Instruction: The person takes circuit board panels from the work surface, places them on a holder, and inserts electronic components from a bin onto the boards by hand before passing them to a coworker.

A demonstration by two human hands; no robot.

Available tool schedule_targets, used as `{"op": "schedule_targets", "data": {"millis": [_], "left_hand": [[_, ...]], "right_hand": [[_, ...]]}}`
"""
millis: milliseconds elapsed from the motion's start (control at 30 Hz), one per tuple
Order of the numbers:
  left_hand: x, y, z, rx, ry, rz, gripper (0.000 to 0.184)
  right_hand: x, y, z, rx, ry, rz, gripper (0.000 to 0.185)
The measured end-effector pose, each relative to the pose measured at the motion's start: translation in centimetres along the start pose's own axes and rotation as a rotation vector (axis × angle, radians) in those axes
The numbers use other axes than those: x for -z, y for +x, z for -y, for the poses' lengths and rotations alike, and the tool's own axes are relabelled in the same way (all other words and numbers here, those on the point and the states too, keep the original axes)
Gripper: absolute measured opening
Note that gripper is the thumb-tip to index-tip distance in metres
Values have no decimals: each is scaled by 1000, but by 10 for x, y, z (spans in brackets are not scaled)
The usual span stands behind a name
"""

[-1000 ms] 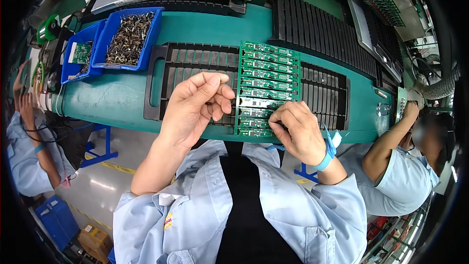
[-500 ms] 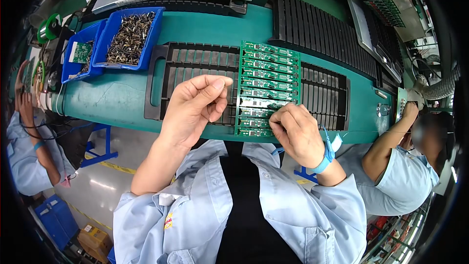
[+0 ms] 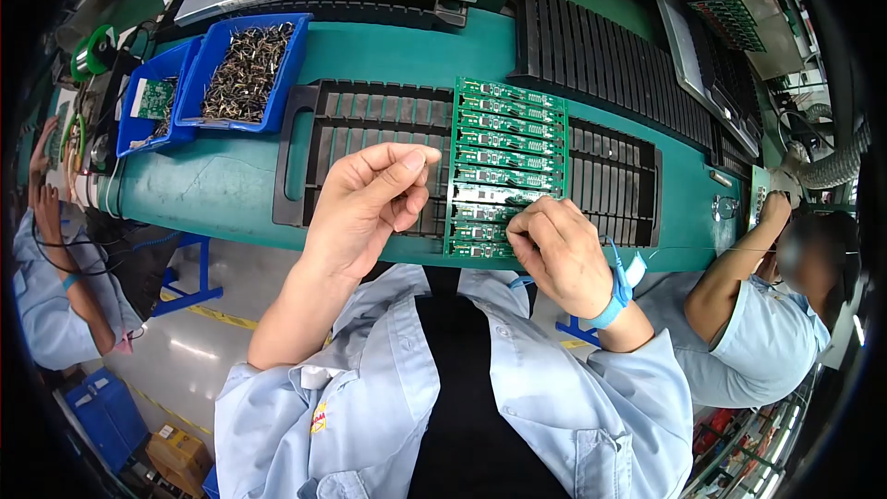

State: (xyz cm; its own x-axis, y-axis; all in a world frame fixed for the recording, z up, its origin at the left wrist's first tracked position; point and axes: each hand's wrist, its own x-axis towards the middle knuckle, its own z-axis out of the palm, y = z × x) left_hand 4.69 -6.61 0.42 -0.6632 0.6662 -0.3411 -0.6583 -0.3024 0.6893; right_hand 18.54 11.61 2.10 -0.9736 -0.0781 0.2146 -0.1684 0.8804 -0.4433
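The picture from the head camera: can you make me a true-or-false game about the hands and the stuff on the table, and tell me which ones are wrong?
1. The right hand is at the green circuit boards. True.
2. The blue wristband is on the left wrist. False: the blue wristband is on the right wrist.
3. A blue bin is full of small parts. True.
4. The green circuit boards lie on the floor. False: they lie across a black tray.
5. The left hand is spread flat. False: its fingers are curled.
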Motion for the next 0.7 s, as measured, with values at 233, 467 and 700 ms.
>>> {"op": "schedule_targets", "data": {"millis": [233,467,700], "left_hand": [[-1,0,1,3,18,3,20],[1,0,1,-13,14,6,20],[-1,0,1,-8,11,-4,20]], "right_hand": [[-2,-1,-3,65,-44,-10,9],[5,-3,-3,53,25,-17,7],[0,-3,-2,-39,35,-33,5]]}}
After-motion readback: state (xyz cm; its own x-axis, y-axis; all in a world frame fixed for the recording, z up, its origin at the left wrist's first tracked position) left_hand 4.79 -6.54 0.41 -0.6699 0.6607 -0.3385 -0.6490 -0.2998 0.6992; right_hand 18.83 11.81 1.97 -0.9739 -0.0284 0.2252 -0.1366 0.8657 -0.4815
